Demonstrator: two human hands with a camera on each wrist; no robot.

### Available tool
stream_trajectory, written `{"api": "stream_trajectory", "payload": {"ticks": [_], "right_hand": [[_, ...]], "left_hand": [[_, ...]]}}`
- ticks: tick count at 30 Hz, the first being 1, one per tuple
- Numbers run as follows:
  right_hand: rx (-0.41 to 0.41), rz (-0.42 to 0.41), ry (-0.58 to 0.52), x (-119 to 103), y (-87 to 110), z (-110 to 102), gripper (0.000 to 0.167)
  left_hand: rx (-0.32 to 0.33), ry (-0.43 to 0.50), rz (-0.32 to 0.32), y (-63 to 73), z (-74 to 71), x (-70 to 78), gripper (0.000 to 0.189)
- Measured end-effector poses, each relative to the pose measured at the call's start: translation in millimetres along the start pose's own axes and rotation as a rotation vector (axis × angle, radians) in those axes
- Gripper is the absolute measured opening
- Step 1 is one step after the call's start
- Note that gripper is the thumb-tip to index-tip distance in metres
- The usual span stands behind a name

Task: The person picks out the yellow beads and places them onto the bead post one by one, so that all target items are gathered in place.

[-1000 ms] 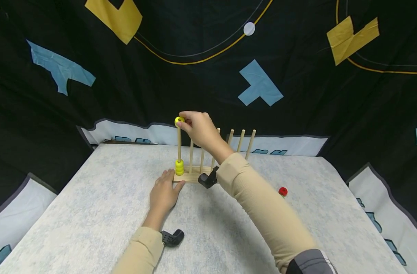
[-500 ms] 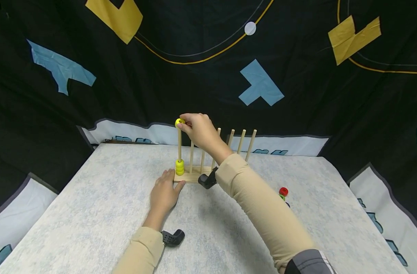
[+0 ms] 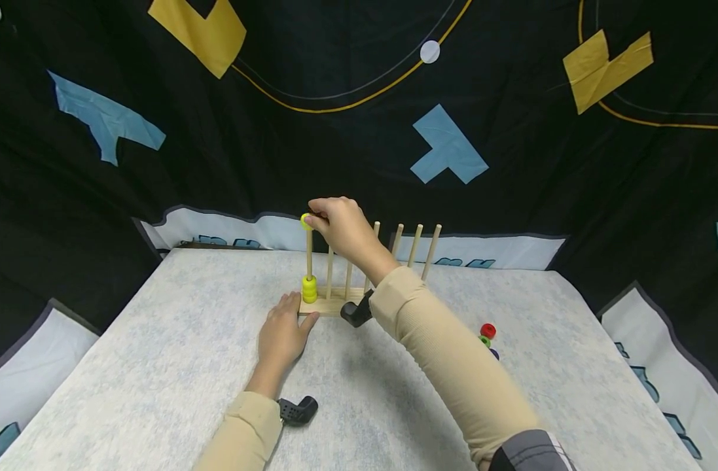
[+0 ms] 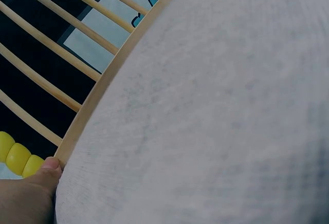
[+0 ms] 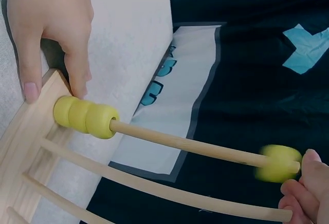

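Observation:
A wooden bead rack [image 3: 329, 306] with several upright pegs stands on the table. My left hand [image 3: 281, 333] grips its left end, the thumb [image 4: 50, 163] on the front edge and fingers at the far side. Three yellow beads [image 5: 85, 116] are stacked at the foot of the leftmost peg. Another yellow bead [image 5: 278, 163], blurred by motion, is threaded on that peg near its tip. My right hand [image 3: 345, 230] is at the peg's top; in the right wrist view its bent fingers [image 5: 297, 198] and thumb are just beyond this bead, apparently off it.
A red bead [image 3: 487, 331], a green bead [image 3: 485, 341] and a dark blue bead [image 3: 495, 354] lie on the table [image 3: 571, 366] to the right, partly behind my right sleeve [image 3: 453, 353]. A black curtain [image 3: 335, 150] hangs behind the table.
The upper yellow bead has come down slightly at the peg's top, and my right hand has lowered a little. More loose beads show beside the right sleeve. My left hand keeps its place.

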State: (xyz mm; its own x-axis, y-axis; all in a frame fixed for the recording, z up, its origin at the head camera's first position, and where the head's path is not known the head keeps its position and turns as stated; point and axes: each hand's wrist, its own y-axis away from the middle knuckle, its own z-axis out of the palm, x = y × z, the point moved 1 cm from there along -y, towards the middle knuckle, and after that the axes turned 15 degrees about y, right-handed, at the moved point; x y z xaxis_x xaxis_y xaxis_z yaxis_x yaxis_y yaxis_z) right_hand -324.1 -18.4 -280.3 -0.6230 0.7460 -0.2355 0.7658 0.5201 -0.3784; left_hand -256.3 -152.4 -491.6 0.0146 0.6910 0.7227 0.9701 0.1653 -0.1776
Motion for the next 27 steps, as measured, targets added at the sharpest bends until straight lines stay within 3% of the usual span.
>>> {"api": "stream_trajectory", "payload": {"ticks": [16,27], "right_hand": [[0.094,-0.034,-0.043,-1,13.0,-11,0.039],[0.121,-0.122,-0.063,12,41.9,-17,0.038]], "left_hand": [[0.006,-0.008,0.005,0.7,1.8,-0.3,0.069],[0.009,0.010,-0.003,0.9,-0.4,1.7,0.070]]}}
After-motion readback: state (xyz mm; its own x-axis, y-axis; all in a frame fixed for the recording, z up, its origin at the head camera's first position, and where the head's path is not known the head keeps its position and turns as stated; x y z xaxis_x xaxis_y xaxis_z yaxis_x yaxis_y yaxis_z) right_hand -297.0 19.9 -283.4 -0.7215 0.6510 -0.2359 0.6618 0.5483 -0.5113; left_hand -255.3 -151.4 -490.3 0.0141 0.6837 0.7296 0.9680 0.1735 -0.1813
